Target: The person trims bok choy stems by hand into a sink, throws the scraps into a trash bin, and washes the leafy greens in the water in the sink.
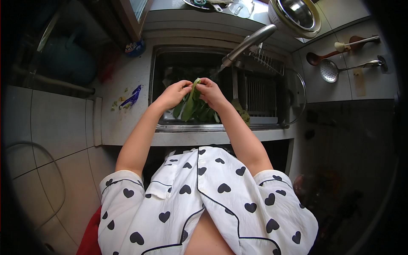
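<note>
Over the left basin of the sink [182, 127], I hold a leafy green [190, 105] with its pale stalk end up and its leaf hanging down. My right hand [212, 94] pinches it close to the stalk end. On the other side, my left hand [174, 94] has its fingertips closed at the stalk, a little lower. More dark green leaves [206, 114] lie in the basin below and behind my hands. A metal faucet [248, 46] reaches over the basin from the back right, with water coming from its spout.
On the left counter lie a purple wrapper [131, 97] and green scraps [114, 104]. A blue container [134, 48] stands farther back. The right basin holds a wire rack [258, 100]. Bowls [299, 15] sit at the back right; a slotted ladle [329, 70] and other utensils hang on the wall.
</note>
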`<move>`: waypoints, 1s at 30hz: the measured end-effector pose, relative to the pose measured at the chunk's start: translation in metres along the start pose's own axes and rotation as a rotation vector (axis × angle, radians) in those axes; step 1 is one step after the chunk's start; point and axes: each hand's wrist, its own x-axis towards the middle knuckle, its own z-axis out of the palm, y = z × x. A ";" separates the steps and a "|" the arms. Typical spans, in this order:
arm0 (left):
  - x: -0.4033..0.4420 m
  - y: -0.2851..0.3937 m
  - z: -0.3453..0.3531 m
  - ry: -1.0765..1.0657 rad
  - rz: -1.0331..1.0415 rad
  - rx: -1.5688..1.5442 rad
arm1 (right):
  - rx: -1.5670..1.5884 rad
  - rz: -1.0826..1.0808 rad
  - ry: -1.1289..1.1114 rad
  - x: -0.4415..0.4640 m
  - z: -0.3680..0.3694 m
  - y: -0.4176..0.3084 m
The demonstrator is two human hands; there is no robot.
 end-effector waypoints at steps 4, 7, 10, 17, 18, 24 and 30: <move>0.001 0.000 0.011 0.051 0.095 0.034 | -0.096 -0.022 -0.007 -0.001 0.004 -0.005; 0.001 0.002 0.017 0.037 0.013 0.021 | -0.464 -0.128 0.103 0.004 0.002 0.000; 0.004 -0.002 0.018 0.109 0.121 0.248 | -0.798 -0.342 0.227 -0.002 0.007 0.004; -0.005 -0.002 0.010 0.224 0.113 0.699 | -1.250 -0.342 0.342 -0.009 0.012 -0.001; -0.006 -0.004 0.006 0.245 0.110 0.710 | -1.246 -0.332 0.371 -0.008 0.006 0.000; -0.004 -0.011 0.000 0.236 0.139 0.527 | -0.746 -0.157 0.111 0.000 -0.008 0.009; -0.008 0.013 0.013 0.064 0.147 0.566 | -1.151 -0.281 0.113 -0.018 0.012 -0.007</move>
